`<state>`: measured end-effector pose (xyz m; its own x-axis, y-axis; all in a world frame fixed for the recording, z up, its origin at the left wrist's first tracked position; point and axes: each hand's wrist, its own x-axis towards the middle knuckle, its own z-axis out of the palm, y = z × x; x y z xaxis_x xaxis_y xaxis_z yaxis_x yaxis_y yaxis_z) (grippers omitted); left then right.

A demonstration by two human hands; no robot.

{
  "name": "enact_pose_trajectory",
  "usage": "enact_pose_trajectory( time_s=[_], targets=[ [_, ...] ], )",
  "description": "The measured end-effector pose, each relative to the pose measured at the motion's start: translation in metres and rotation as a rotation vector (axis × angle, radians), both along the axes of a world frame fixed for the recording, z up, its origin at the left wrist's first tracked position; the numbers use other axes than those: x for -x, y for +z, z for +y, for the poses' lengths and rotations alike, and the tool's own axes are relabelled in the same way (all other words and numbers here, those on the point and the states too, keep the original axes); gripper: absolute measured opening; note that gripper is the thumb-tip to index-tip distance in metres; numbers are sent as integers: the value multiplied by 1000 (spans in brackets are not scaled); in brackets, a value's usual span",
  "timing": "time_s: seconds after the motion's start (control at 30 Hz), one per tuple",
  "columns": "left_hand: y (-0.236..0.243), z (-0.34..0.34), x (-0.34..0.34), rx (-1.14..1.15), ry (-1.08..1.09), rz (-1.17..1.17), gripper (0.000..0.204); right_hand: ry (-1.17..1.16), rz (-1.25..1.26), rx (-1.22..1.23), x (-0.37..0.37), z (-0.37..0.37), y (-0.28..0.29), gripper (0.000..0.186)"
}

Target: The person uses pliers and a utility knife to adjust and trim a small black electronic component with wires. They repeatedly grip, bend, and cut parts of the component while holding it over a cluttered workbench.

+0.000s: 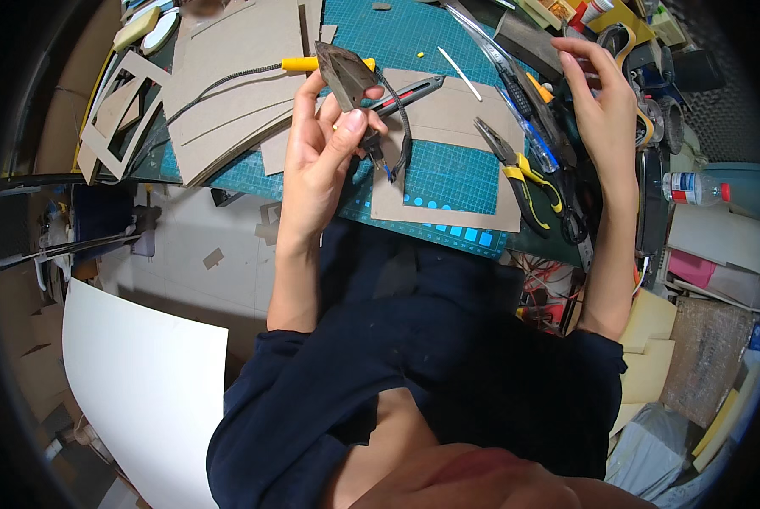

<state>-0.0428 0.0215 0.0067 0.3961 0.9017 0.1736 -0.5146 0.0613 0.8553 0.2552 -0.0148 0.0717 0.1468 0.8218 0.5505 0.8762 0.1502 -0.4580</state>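
Note:
My left hand [325,161] is closed on a dark, pointed wedge-shaped metal piece [344,76], raised over the cutting mat. A yellow cylinder [299,64] with a black braided cord shows behind the fingers; whether it joins the metal piece is hidden. The cord loops down beside the hand. Just right of these, a utility knife [418,92] lies over grey cardboard [448,127]. My right hand [596,85] is raised at the right, fingers apart and slightly bent, holding nothing. It is nearest a dark grey block [528,42] and the tools along the mat's edge.
Pliers [516,174] with yellow-black handles lie on the green cutting mat [452,178]. A white stick [459,74] rests above them. Stacked cardboard sheets [227,93] and a cut frame [125,114] fill the left. A plastic bottle [694,188] lies at the right.

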Motion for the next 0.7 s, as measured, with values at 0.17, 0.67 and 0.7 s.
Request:
enact_pose_trajectory(
  time_s=[0.17, 0.67, 0.7],
  targets=[
    [-4, 3, 0, 25, -50, -14, 45, 101, -188, 64, -16, 46, -10, 22],
    [-3, 4, 5, 41, -121, -37, 44, 129, -877, 160, 33, 157, -38, 12],
    [-4, 4, 6, 44, -142, -32, 44, 111, -931, 184, 36, 162, -44, 12]
  ],
)
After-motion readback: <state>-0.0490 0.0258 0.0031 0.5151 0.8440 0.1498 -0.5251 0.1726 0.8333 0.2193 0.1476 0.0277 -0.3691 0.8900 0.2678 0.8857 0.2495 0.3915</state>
